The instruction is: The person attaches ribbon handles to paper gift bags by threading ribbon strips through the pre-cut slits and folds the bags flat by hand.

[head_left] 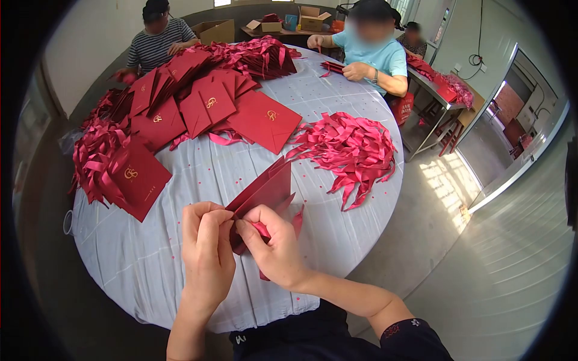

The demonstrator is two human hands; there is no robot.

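Note:
A dark red paper gift bag is held upright and partly spread, close in front of me above the table. My left hand pinches its near edge with bent fingers. Thumb and fingers of my right hand are closed at the same edge, on a pink-red ribbon whose loose part hangs beside the bag. The two sets of fingertips nearly meet, and they hide where the ribbon joins the paper. To the right of the bag lies a heap of loose ribbons.
Flat red bags with gold print are piled across the far left of the round, cloth-covered table. Two people sit at its far side, one holding red bags. A side table carries more red material. Cardboard boxes stand behind.

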